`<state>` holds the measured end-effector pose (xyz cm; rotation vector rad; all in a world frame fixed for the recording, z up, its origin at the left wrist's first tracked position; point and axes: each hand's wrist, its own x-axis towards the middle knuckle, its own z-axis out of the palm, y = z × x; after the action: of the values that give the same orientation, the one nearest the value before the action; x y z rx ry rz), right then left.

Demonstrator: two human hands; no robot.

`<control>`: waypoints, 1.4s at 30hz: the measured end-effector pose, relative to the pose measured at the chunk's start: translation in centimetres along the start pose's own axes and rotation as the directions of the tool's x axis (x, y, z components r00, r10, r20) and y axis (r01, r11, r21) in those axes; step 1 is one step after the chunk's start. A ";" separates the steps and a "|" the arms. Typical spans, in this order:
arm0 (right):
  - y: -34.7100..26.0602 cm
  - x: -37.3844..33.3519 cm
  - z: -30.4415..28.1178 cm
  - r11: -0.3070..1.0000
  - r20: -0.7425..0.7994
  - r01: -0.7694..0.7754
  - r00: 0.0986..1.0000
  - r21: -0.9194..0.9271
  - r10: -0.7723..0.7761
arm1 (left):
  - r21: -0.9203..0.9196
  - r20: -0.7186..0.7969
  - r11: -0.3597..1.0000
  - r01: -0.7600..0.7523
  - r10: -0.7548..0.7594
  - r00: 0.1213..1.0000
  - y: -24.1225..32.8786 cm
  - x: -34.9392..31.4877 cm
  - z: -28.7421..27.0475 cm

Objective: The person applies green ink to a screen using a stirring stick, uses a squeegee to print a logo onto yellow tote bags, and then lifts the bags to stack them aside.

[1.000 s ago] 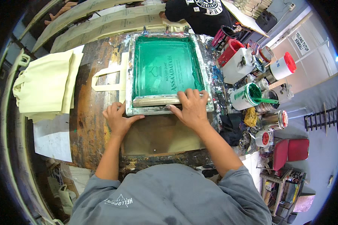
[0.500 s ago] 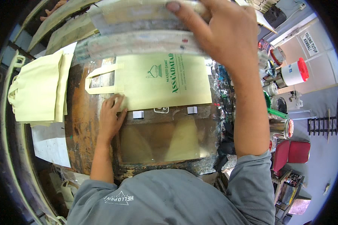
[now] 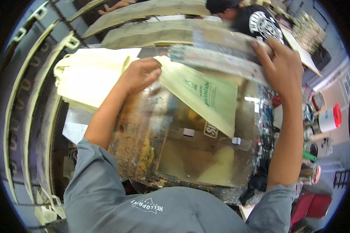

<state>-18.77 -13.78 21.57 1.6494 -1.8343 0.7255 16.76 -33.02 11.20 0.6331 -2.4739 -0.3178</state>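
Note:
My left hand is closed on the handle end of a pale yellow cloth bag with a green print. The bag hangs slanted and creased from it, its far corner low over the work board. Up at the far right, my right hand grips the edge of a raised printing screen, which is smeared by motion. Under the bag lies a shiny brownish board bearing two small white blocks, one a block left of the bag's lower tip. The bag's handles are mostly hidden by my left hand.
A stack of pale yellow bags lies left of my left hand, over white paper. Racks stand along the left. A co-worker is at the far side. Jars and a red-lidded tub crowd the right.
My left hand has taken hold of the bag and moved up, peeling it off the board toward the stack. My right hand still holds the screen up. The view has shifted.

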 end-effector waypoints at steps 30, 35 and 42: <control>-1.8 -1.6 -0.9 1.000 0.041 -0.013 0.999 0.003 0.012 | 0.563 -0.128 0.540 0.625 -0.690 0.712 -12.7 -14.1 -5.9; -1.7 -1.4 -0.9 1.000 0.074 -0.017 0.997 0.011 0.016 | 0.636 -0.132 0.521 0.569 -0.654 0.745 -12.9 -14.5 -5.5; -1.2 -1.0 -0.5 0.999 0.046 -0.002 0.999 0.053 0.000 | 0.801 -0.011 0.462 0.380 -0.624 0.782 -17.1 -15.0 -4.5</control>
<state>-17.42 -12.86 21.27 1.7123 -1.8626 0.7485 36.66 -40.61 1.97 1.8463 -2.5592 0.5598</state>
